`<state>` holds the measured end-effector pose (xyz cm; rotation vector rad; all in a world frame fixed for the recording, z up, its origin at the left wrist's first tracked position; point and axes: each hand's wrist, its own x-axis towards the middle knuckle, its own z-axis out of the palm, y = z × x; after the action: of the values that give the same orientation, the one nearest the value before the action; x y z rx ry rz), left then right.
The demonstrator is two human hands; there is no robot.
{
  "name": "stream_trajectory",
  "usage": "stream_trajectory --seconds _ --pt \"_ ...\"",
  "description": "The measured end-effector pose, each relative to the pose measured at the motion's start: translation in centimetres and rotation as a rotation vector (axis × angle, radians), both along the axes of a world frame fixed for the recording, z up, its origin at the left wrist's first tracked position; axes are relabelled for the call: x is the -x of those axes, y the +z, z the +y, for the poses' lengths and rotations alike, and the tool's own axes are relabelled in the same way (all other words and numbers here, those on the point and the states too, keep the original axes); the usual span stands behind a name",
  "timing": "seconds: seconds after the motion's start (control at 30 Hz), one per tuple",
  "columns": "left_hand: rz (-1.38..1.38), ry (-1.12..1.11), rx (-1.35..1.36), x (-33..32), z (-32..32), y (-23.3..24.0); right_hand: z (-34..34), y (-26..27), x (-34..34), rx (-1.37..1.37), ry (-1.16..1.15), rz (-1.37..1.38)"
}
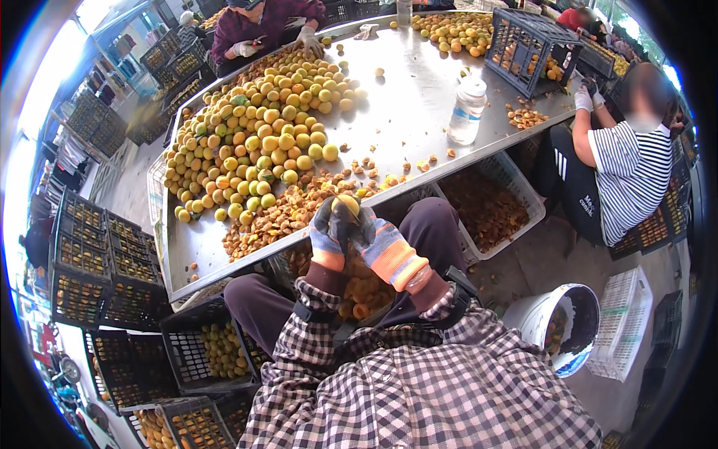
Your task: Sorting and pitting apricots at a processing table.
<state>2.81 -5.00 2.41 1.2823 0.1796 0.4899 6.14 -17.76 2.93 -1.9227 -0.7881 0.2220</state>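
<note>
Just over the near rim of a metal table, my left hand and my right hand are together around one yellow apricot. Both wear knitted gloves with dark coated fingers and orange bands. Their fingers cover the fruit's lower part, and whether a small blade is between them cannot be made out. Beyond my hands lies a large heap of whole apricots. Brown apricot stones with scraps of flesh are strewn along the near rim. Below my hands, between my knees, are opened apricot pieces.
A white crate of brown stones stands under the table. A plastic bottle and dark crate are on top. Left are stacked fruit crates; right, a white bucket. Co-workers sit across and right.
</note>
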Motion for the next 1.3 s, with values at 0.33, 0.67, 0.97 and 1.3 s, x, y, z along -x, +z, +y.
stream_trajectory --seconds 0.33,0.67,0.97,1.3 --pt "0.358 -0.106 -0.125 2.1 1.4 2.2 -1.2 1.6 0.4 0.006 0.006 -0.136" --pt "-0.024 -0.07 -0.282 3.0 0.9 3.6 -1.3 2.9 0.3 0.0 0.098 -0.248" --pt "-0.083 -0.073 -0.28 3.9 1.2 5.2 -1.2 4.1 1.1 -0.306 0.176 -0.109" --pt "-0.066 -0.122 0.011 5.2 0.7 5.2 -1.1 2.6 0.3 -0.58 0.055 0.384"
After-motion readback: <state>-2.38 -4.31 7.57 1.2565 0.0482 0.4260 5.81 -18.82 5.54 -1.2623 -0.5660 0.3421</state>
